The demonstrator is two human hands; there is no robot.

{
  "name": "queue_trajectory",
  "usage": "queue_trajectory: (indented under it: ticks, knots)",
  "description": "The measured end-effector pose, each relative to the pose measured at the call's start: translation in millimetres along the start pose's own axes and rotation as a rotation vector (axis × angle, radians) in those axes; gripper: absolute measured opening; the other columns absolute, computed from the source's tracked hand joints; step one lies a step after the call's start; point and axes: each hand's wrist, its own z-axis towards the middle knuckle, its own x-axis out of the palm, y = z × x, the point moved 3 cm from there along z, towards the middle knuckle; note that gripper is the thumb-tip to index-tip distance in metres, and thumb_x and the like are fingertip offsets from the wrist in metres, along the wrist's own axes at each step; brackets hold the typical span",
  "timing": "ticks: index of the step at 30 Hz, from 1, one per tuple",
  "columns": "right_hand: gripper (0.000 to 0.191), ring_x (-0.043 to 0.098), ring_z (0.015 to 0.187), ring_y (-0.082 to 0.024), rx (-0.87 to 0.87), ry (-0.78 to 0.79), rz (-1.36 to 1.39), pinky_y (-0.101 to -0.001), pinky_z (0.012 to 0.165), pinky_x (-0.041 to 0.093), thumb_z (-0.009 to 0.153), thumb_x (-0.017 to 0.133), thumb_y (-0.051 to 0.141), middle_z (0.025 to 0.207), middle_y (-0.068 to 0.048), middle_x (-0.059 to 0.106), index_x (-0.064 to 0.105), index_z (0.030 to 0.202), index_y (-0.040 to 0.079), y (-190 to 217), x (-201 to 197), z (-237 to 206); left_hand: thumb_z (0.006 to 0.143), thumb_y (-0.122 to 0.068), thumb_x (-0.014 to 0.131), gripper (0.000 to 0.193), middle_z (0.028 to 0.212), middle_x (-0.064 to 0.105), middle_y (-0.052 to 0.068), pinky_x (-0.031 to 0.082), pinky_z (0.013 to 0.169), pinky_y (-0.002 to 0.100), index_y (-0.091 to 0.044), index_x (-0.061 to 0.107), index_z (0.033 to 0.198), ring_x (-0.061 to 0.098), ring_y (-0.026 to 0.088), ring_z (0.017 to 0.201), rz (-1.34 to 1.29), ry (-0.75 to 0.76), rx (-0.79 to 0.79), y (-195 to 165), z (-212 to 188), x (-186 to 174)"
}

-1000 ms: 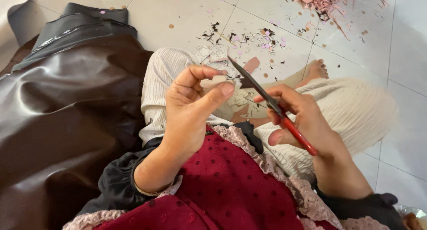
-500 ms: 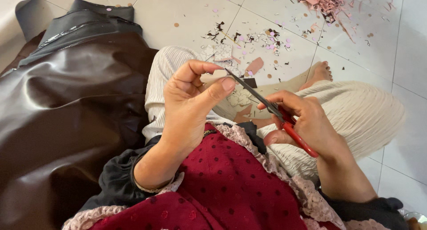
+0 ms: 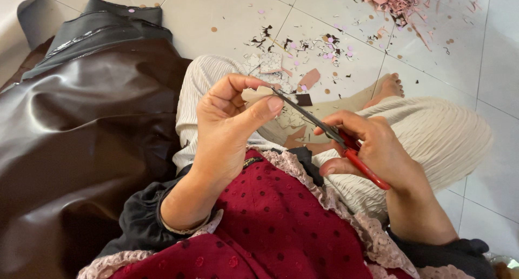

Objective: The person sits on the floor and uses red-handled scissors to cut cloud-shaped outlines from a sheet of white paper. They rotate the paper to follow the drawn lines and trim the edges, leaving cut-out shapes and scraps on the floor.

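Observation:
My left hand (image 3: 230, 125) pinches a small cream-coloured piece of material (image 3: 255, 93) between thumb and fingers, held up over my lap. My right hand (image 3: 373, 149) grips red-handled scissors (image 3: 324, 129); their dark blades reach up-left and their tips meet the cream piece. Both hands are above my crossed legs in cream ribbed trousers (image 3: 432, 138). Cut shapes lie on my lap beneath the blades, partly hidden by my hands.
A large dark brown leather sheet (image 3: 75, 133) covers the floor on my left. The white tiled floor (image 3: 486, 74) carries scattered small offcuts (image 3: 303, 46) ahead of my knees and a heap of pink strips (image 3: 400, 1) at the top right. My bare foot (image 3: 386, 87) rests by the offcuts.
The scissor blades have moved onto the cream piece. My left hand has shifted slightly to the right and turned the piece toward the blades.

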Motion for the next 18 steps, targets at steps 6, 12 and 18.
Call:
queue_trajectory:
  ticks: [6, 12, 18]
  knots:
    - [0.061, 0.037, 0.050, -0.003, 0.015, 0.002, 0.006, -0.0253, 0.046, 0.026, 0.060, 0.092, 0.037, 0.055, 0.007, 0.047, 0.069, 0.109, 0.008, -2, 1, 0, 0.094, 0.005, 0.077, 0.023, 0.109, 0.075, 0.010, 0.057, 0.087, 0.027, 0.000, 0.064, 0.112, 0.070, 0.012, 0.095, -0.014, 0.001, -0.007, 3, 1, -2]
    - [0.056, 0.038, 0.051, -0.004, 0.089, 0.029, 0.083, -0.0249, 0.047, 0.028, 0.064, 0.092, 0.034, 0.055, 0.006, 0.047, 0.070, 0.109, 0.009, -12, 2, -4, 0.094, 0.005, 0.077, 0.022, 0.108, 0.075, 0.011, 0.057, 0.088, 0.027, -0.001, 0.064, 0.110, 0.070, 0.013, 0.096, -0.055, -0.009, -0.032, 5, 2, -3]
    - [0.067, 0.044, 0.051, -0.003, 0.072, -0.030, 0.184, -0.0232, 0.047, 0.028, 0.063, 0.087, 0.043, 0.061, 0.008, 0.053, 0.068, 0.118, 0.010, -21, 3, -2, 0.095, 0.003, 0.076, 0.021, 0.105, 0.074, 0.010, 0.056, 0.085, 0.027, 0.000, 0.064, 0.113, 0.069, 0.013, 0.090, -0.054, -0.016, -0.018, 7, 4, -4]
